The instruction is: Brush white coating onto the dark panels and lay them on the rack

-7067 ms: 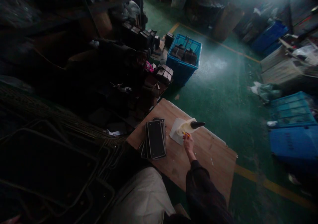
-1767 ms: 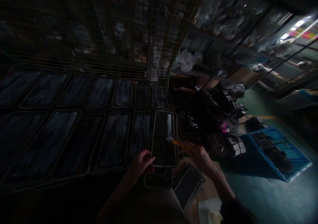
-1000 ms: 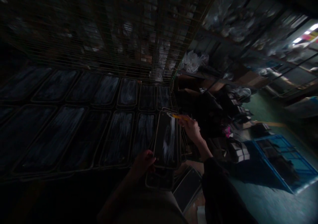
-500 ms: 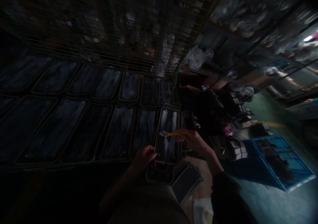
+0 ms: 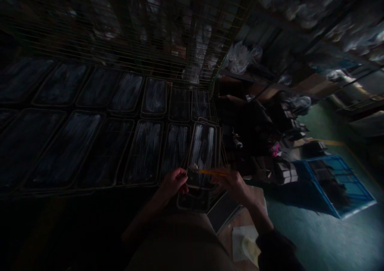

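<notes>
In the dim head view a dark rectangular panel (image 5: 204, 143) with rounded corners lies tilted in front of me, streaked lengthwise with a whitish coating. My left hand (image 5: 175, 179) pinches its lower left edge between thumb and fingers. My right hand (image 5: 232, 181) grips a brush (image 5: 210, 171) with a yellow handle. The brush's whitish head lies over the panel's lower left part, close to my left fingers. Another dark panel (image 5: 192, 202) shows just below the held one. More dark panels (image 5: 223, 211) lie stacked at the lower right.
Rows of similar streaked panels (image 5: 144, 151) fill the surface to the left, before a wire mesh rack (image 5: 180, 35). A blue crate (image 5: 336, 187) stands on the green floor at right. Beside my right forearm is a white sheet (image 5: 240, 239) with a yellowish item on it.
The brush has moved down the panel toward my left hand, and the whitish streak on the left side is longer. My left hand keeps its hold. The view has shifted slightly.
</notes>
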Demonstrator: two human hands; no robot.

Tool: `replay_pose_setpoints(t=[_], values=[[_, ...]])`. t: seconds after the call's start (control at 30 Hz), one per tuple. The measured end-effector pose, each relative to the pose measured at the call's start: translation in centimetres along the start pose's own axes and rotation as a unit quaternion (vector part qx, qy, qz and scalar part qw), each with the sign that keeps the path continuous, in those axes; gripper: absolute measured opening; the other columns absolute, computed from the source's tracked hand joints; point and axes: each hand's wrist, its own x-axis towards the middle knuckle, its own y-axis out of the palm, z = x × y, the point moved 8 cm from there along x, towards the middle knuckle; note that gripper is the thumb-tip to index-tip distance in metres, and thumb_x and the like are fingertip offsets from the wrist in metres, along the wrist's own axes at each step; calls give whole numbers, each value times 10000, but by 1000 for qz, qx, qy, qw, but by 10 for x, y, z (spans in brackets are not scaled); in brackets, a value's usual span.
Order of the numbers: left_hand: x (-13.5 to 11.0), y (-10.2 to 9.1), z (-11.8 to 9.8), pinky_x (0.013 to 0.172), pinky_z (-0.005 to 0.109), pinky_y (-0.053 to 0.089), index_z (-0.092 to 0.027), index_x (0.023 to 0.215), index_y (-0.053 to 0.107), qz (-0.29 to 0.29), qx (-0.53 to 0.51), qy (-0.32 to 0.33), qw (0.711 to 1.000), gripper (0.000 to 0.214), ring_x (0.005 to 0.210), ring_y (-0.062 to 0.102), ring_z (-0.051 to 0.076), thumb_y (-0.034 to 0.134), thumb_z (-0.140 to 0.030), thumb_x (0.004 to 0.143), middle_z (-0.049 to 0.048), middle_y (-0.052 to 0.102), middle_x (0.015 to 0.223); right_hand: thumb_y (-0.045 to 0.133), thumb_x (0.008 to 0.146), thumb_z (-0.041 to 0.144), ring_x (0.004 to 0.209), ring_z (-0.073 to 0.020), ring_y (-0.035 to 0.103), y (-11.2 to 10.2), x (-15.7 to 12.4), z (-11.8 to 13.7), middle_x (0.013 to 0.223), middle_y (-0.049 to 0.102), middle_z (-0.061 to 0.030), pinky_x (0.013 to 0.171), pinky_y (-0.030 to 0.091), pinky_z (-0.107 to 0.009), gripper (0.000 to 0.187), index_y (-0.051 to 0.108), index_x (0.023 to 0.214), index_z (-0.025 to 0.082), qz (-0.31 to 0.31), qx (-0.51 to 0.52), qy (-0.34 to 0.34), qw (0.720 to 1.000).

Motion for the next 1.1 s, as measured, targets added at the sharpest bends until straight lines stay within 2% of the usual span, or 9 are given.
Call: replay_pose_setpoints(t=[0.1,0.2,0.3,0.4,0.53,0.7,0.83,1.0,1.1], values=[[0,1,1,425,198,441,-156,876,535,-1,2,0,1000,238,461,620,123,601,-346,751,-15,616,649,444,986,344,760,-151,696,2,-24,1,831,705,-30,695,572,-253,288,622,1189,243,21,53,29,998],[-1,2,1,423,205,438,-155,875,534,-1,15,-6,1000,238,460,618,130,597,-346,749,-14,616,631,451,981,367,710,-152,696,-9,-22,-11,785,709,-34,656,576,-250,281,636,1116,206,11,97,50,994],[-1,2,-3,430,220,441,-158,883,536,-8,33,-4,999,268,456,613,141,615,-368,735,-19,613,606,452,973,417,649,-156,687,-37,2,-32,718,699,-30,613,571,-254,317,626,1062,167,-70,102,58,991],[-1,2,-6,447,225,441,-161,893,540,-6,48,9,999,297,454,610,149,616,-400,734,-16,618,571,452,968,438,645,-147,676,-70,31,-45,713,689,-19,637,569,-257,336,610,1072,159,-179,52,24,982],[-1,1,-5,457,227,438,-162,913,546,-7,48,23,999,297,462,608,153,604,-405,753,-9,624,555,422,976,442,721,-159,684,-91,67,-44,801,694,-25,701,576,-287,352,601,1134,184,-230,-41,-40,971],[-1,1,-3,450,229,442,-154,906,554,-17,31,20,999,294,457,607,152,611,-394,746,-10,619,560,407,989,367,898,-192,695,-86,99,-38,975,711,-52,800,551,-296,325,589,1204,204,-209,-141,-78,965],[-4,1,-6,462,225,447,-150,897,571,-28,24,14,999,300,490,626,149,634,-393,731,0,639,623,451,970,310,910,-199,692,-70,97,-38,1015,707,-52,802,539,-292,286,604,1192,214,-157,-174,-79,969],[-4,1,-5,476,238,454,-150,943,558,-35,44,-5,998,296,464,612,157,589,-369,746,-16,626,551,421,984,355,726,-150,689,-65,55,-35,812,691,-26,683,564,-261,299,602,1151,185,-46,-20,-28,998],[-6,3,-7,477,245,454,-145,954,548,-37,51,-18,998,305,452,599,158,581,-361,741,-15,624,533,451,971,409,655,-141,678,-81,46,-32,759,683,-22,597,563,-239,321,602,1122,170,-68,41,-1,997]])
